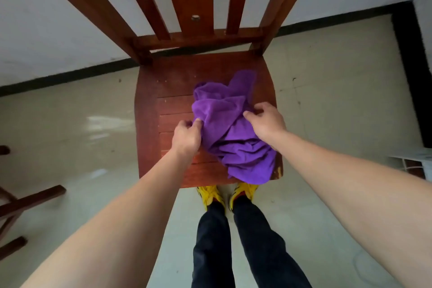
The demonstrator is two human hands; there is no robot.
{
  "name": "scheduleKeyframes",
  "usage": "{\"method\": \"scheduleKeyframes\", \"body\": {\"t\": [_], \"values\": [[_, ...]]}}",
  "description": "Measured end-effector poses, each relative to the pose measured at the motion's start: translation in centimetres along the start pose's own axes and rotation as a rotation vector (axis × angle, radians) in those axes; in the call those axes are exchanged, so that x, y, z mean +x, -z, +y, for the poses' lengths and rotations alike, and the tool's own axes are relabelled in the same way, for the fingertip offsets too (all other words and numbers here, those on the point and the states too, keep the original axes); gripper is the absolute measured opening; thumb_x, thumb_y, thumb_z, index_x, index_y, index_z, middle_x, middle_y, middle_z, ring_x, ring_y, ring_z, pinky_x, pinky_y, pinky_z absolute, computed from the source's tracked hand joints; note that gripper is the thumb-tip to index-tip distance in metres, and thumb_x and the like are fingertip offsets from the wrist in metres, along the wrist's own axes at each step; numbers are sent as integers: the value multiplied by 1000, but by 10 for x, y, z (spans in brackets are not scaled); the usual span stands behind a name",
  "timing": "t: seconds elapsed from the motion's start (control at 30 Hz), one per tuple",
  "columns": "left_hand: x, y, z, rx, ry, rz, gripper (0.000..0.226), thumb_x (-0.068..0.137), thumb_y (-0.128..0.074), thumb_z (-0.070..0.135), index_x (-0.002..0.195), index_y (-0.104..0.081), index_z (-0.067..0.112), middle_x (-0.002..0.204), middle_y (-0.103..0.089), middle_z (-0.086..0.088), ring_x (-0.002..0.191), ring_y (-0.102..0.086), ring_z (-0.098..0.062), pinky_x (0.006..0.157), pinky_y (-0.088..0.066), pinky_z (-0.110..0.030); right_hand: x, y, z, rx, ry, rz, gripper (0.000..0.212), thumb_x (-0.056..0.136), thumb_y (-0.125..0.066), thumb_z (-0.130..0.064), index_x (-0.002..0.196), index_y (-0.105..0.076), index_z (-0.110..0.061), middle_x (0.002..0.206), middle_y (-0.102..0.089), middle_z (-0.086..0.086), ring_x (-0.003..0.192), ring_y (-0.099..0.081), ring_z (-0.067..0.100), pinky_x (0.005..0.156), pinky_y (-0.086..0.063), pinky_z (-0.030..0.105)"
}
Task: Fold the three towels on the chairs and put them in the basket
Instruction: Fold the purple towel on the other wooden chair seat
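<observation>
Purple towel [230,128]: crumpled in a loose heap on right half of wooden chair seat [173,91], one corner overhanging front edge. Left hand [187,135] pinched shut on left edge of cloth; right hand [265,121] curled onto right side, fingers bent, firm hold not confirmed. Judged soft, light, limp, not fragile; best taken by two adjacent corners and shaken flat.

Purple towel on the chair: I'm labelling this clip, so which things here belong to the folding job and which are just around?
Job: purple towel, crumpled; chair under it; left hand and right hand, both on it.
Around: other furniture legs, floor.
</observation>
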State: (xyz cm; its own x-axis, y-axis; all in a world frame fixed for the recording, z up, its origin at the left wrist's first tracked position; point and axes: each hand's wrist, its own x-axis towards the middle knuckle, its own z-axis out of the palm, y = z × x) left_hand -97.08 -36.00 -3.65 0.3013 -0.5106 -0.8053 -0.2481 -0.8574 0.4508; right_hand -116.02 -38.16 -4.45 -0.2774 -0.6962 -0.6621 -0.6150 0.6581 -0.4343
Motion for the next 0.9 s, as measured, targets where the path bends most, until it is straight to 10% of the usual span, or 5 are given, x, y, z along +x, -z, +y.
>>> {"method": "scheduleKeyframes", "body": {"t": [0.17, 0.43, 0.63, 0.9], "values": [[0, -15, 7, -315, 167, -54, 5, 89, -56, 8, 92, -56, 12, 69, -56, -6, 53, -51, -16, 41, -46, -18, -1, -21, 13, 351, -130, -199, 4, 84, -66, -11, 86, -70, -11, 91, -67, 8, 85, -59, 18, 77, -47, 31], [-7, 46, 36, -667, 238, 278, 18, 74, -42, -5, 66, -49, 10, 71, -48, -8, 53, -47, -21, 46, -42, -22, -3, 18, -3, 643, -248, 18, 26, 86, -59, -3, 65, -62, -19, 69, -60, 1, 77, -56, 18, 69, -45, 28], [-2, 55, 19, -704, 276, 288, 25, 78, -39, -7, 90, -58, 4, 89, -59, -14, 81, -59, -29, 81, -51, -60, -13, 6, 15, -68, -119, -199, 8, 80, -68, -21, 87, -72, -19, 94, -70, 5, 91, -64, 23, 80, -47, 28], [4, 48, -22, -239, 128, -3, 18, 89, -52, 5, 74, -58, 12, 71, -61, -9, 66, -56, -22, 60, -48, -27, 4, 3, -34, -575, 427, 8, 86, 79, -73, -37, 149, -23, -31, 144, -35, 10, 127, -41, 33, 96, -45, 43]]}}
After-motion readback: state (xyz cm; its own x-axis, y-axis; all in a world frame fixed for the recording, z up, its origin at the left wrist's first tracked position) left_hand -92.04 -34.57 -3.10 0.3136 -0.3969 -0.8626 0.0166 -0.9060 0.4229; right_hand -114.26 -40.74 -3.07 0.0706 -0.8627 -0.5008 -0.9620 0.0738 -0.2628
